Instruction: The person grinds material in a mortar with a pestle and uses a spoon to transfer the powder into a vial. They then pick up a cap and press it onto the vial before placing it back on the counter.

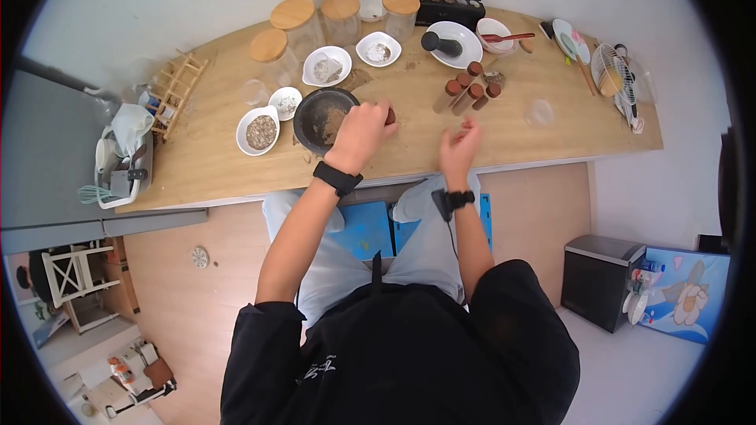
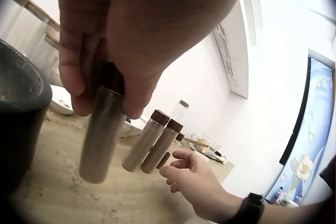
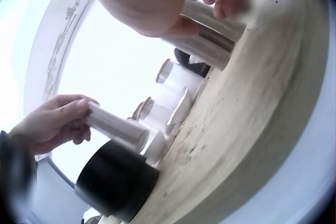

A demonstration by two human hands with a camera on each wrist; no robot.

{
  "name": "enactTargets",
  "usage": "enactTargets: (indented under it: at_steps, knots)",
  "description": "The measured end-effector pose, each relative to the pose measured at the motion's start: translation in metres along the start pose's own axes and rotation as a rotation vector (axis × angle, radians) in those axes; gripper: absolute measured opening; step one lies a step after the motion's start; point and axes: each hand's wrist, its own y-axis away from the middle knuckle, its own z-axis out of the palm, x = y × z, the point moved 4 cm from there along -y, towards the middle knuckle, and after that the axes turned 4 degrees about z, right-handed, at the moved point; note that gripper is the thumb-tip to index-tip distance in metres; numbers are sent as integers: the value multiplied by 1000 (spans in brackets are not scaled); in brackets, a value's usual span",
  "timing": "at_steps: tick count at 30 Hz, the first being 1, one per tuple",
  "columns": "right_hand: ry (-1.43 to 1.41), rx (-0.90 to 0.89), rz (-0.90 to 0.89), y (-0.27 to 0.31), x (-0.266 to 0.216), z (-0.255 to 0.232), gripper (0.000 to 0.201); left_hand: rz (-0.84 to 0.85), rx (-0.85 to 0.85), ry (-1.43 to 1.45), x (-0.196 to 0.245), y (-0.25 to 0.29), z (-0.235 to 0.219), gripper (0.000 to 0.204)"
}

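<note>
My left hand [image 1: 358, 138] pinches a glass tube [image 2: 100, 134] by its brown cap, just right of a black mortar [image 1: 309, 114]. Greyish-brown contents fill the tube, which hangs nearly upright. Brown powder [image 1: 335, 122] lies inside the mortar. On the right, my right hand [image 1: 459, 147] has loosely bent fingers and holds nothing that shows. Its fingertips are close to a group of capped tubes [image 1: 470, 97] standing on the table; in the right wrist view the hand overlaps tubes [image 3: 210, 50].
White dishes with pale or speckled contents [image 1: 258, 131] surround the mortar. Wooden-lidded jars [image 1: 298, 20] stand behind. A white bowl [image 1: 465, 35] holds a black pestle [image 1: 442, 45]. At the back is a black tube rack [image 1: 449, 13]; a wooden rack [image 1: 177, 98] stands left.
</note>
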Motion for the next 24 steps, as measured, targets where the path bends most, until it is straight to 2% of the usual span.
enactTargets:
  at_steps: [1,3,4,6,7,9,11,13,14,15,16,17,18,19,20,22,23,24]
  knots:
    - [67,-118,-102,15,-20,-3,50,35,-28,8,2,2,1,21]
    - [-66,-260,-378,33,-77,-5,50,94,-72,55,7,6,0,22]
    - [-67,-258,-373,35,-88,-5,50,152,-114,106,13,9,-2,24]
    - [-357,-749,-166,41,-97,13,45,166,-120,137,26,19,-7,26]
    - [-366,-754,-172,37,-93,16,45,178,-116,168,29,22,-11,29]
    - [-518,-1238,319,43,-72,41,35,213,-82,95,14,27,-9,30]
    - [-487,-1271,320,41,-92,42,32,245,-51,27,8,30,-18,32]
    - [-451,-1290,321,43,-103,53,29,312,-142,-311,1,28,-26,35]
    - [-461,-1058,-25,40,-114,59,29,312,-140,-317,-4,27,-27,35]
    - [-458,-806,-354,39,-124,60,29,260,-39,-341,-13,26,-29,35]
    - [-461,-804,-357,37,-131,63,29,208,62,-364,-13,25,-37,36]
    - [-197,-669,-437,34,-137,64,29,206,60,-366,-11,26,-37,36]
    - [66,-527,-507,34,-142,64,29,18,29,-432,-15,25,-37,35]
    - [62,-526,-507,38,-145,67,29,-170,0,-496,-16,25,-41,34]
    - [12,-526,-445,42,-147,69,28,-170,1,-500,-12,25,-46,34]
    - [-41,-524,-388,43,-151,77,26,-267,9,-182,-12,25,-53,31]
    - [-221,-530,-384,44,-154,80,23,-266,9,-186,-19,25,-48,31]
    - [-399,-531,-375,44,-155,82,21,-144,81,288,-26,25,-36,30]
